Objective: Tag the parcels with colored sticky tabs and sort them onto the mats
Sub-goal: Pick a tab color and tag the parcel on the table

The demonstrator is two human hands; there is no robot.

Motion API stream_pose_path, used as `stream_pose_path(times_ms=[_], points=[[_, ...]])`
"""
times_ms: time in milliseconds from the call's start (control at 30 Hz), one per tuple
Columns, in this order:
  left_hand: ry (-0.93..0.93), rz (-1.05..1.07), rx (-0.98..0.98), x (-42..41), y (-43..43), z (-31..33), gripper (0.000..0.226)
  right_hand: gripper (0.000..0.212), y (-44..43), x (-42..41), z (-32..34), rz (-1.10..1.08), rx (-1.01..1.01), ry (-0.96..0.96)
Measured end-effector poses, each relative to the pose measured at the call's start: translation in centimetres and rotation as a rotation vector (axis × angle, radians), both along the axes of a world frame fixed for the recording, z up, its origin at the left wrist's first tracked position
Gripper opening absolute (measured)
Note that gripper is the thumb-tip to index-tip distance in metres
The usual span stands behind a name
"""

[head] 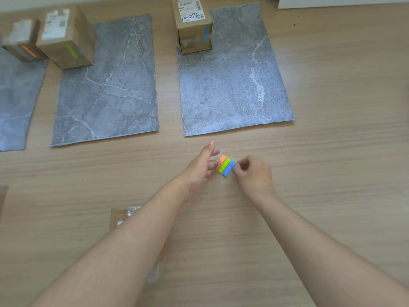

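The left mat (15, 96) is cut off by the frame edge. On its far right corner stands a blurred box (21, 44) with an orange tab; its label is unreadable. Just beside it, a green-tabbed box (66, 38) stands on the far left corner of the middle mat (106, 85). Near the person, a flat parcel (124, 214) lies on the table (332, 151), mostly hidden under the left forearm. A blue-tabbed box (193, 25), its top clipped by the frame, sits on the far left corner of the right mat (234, 80). The left hand (199, 171) has its fingers stretched out, one touching the tabs (225, 166) on the table. The right hand (254, 173) has curled fingers pinching the blue tab (229, 169); its fingertips are hidden.
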State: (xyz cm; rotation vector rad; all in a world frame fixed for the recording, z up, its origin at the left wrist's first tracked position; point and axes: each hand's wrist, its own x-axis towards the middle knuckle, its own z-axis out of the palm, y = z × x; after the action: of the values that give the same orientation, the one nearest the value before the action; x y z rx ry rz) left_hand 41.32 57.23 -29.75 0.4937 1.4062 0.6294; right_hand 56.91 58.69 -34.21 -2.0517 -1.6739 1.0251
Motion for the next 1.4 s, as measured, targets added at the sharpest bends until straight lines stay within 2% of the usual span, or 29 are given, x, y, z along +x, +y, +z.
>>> stream_pose_path(times_ms=[167,300,467,667,767,933,1133,1300,1400], points=[[0.033,-0.001,0.019,0.6,-0.5,0.2,0.058,0.008,-0.8,0.5,0.6,-0.473,-0.173,0.309],[0.083,0.006,0.060,0.9,-0.9,0.9,0.055,0.008,-1.5,1.1,1.5,-0.662,-0.143,0.545],[0.350,0.045,0.268,1.4,-2.8,1.2,0.019,0.004,-3.3,1.1,3.6,-0.502,0.071,0.648],[0.176,0.140,0.198,2.5,-5.3,3.7,0.020,0.006,-6.3,0.3,4.9,-0.057,0.390,0.405],[0.144,0.180,0.207,2.3,-7.6,4.7,0.019,0.008,-8.2,0.1,5.1,0.060,0.515,0.368],[0.106,0.258,0.207,1.1,-12.7,5.3,0.015,0.010,-12.5,-0.6,6.3,0.195,0.603,0.371],[0.029,0.296,0.232,-0.9,-19.4,5.9,0.012,0.017,-18.9,-1.9,7.4,0.194,0.523,0.465],[0.057,0.275,0.292,-2.9,-25.5,6.8,0.004,0.010,-25.5,-3.9,8.5,0.128,0.511,0.493],[0.113,0.217,0.314,-4.4,-29.1,6.9,0.009,0.007,-28.6,-5.2,8.5,0.052,0.508,0.485]])
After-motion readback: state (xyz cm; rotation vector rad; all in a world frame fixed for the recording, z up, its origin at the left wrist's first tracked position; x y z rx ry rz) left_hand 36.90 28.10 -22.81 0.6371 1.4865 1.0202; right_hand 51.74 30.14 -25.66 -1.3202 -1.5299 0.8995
